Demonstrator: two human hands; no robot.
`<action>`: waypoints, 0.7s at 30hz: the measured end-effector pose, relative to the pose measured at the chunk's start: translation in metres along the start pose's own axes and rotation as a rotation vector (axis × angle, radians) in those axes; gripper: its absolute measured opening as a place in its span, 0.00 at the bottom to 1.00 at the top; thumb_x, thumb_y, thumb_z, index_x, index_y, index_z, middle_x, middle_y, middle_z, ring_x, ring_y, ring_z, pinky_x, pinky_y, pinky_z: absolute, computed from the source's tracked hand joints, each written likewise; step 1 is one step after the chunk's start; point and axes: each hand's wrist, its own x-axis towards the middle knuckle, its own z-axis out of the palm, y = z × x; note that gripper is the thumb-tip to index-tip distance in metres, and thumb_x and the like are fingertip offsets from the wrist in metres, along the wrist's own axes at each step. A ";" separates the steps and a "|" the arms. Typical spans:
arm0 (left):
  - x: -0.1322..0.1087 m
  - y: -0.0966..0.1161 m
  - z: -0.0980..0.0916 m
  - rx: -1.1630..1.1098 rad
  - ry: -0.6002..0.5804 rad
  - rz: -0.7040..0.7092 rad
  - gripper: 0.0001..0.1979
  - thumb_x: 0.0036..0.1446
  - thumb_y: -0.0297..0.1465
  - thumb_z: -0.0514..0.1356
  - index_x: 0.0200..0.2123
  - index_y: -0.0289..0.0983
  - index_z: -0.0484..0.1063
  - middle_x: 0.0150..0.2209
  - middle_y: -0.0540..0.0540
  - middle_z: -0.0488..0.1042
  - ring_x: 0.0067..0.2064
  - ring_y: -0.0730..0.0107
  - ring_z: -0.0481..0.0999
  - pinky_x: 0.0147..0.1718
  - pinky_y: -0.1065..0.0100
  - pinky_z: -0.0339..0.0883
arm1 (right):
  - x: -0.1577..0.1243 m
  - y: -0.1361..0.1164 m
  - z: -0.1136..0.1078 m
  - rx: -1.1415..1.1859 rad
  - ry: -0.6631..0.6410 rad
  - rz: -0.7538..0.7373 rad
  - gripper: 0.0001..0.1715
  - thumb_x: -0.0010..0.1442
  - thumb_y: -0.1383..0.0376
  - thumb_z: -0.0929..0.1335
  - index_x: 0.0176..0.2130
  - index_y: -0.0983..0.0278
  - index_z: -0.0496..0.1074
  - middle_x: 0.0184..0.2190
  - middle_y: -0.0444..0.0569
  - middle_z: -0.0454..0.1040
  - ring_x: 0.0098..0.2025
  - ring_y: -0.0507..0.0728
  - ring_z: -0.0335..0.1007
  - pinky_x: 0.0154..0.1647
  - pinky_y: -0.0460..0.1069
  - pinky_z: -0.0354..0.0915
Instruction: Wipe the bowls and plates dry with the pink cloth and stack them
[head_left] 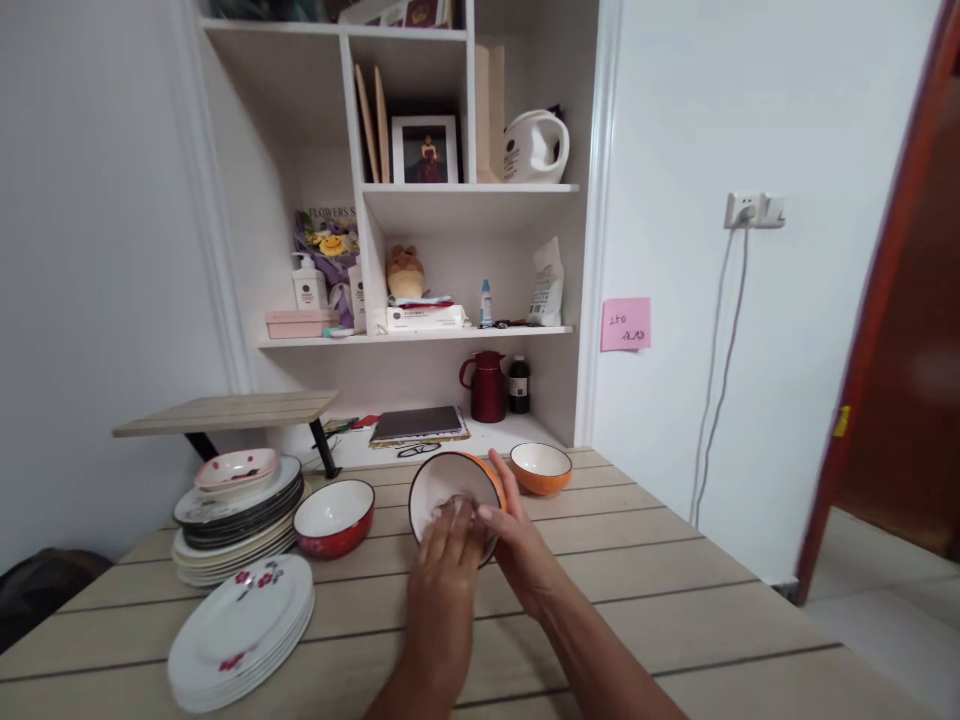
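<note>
In the head view an orange bowl (425, 490) with a white inside and a dark rim is tilted so that its hollow faces me. My right hand (523, 545) grips it at the right side, thumb at the rim and fingers behind the orange wall. My left hand (448, 555) reaches into the hollow with its fingers close together, pressed to the inner surface. Something small and crumpled seems to lie under those fingertips, too hidden to name. Just behind the held bowl, to the right, a second orange bowl (541, 461) stands upright.
Left on the wooden table (570, 650) are a red bowl (334, 507), a stack of flowered white plates (247, 610) and a taller plate stack (187, 545) topped by a pink-dotted bowl (236, 467). Behind them stands a small raised shelf (232, 410); a red jug (488, 388) is in the cabinet.
</note>
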 end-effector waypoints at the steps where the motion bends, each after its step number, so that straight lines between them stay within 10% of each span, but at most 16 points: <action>1: 0.001 0.008 0.003 -0.009 -0.010 -0.067 0.27 0.62 0.19 0.50 0.63 0.40 0.64 0.61 0.44 0.71 0.60 0.56 0.70 0.54 0.53 0.72 | 0.000 0.001 0.001 -0.020 0.039 -0.008 0.65 0.47 0.61 0.77 0.70 0.54 0.40 0.40 0.49 0.81 0.41 0.64 0.79 0.52 0.62 0.64; 10: -0.003 0.039 0.024 -0.005 -0.048 -0.237 0.29 0.59 0.18 0.49 0.63 0.37 0.63 0.60 0.38 0.71 0.59 0.52 0.72 0.53 0.51 0.72 | 0.007 0.014 -0.007 -0.037 0.224 0.014 0.58 0.47 0.65 0.72 0.70 0.58 0.45 0.27 0.43 0.78 0.31 0.61 0.77 0.40 0.56 0.69; 16: -0.024 -0.009 0.007 0.017 -0.141 0.287 0.29 0.62 0.19 0.47 0.65 0.42 0.59 0.61 0.45 0.71 0.60 0.62 0.70 0.55 0.59 0.68 | 0.012 0.002 -0.023 -0.309 0.101 0.000 0.27 0.44 0.69 0.68 0.47 0.59 0.76 0.37 0.45 0.79 0.41 0.61 0.73 0.44 0.53 0.65; 21: -0.013 -0.066 -0.026 -0.037 -0.302 0.611 0.22 0.65 0.25 0.52 0.61 0.42 0.65 0.61 0.45 0.70 0.63 0.65 0.67 0.62 0.59 0.58 | 0.009 -0.009 -0.023 -0.486 -0.115 0.132 0.29 0.40 0.73 0.67 0.43 0.56 0.78 0.42 0.43 0.79 0.48 0.63 0.70 0.51 0.56 0.62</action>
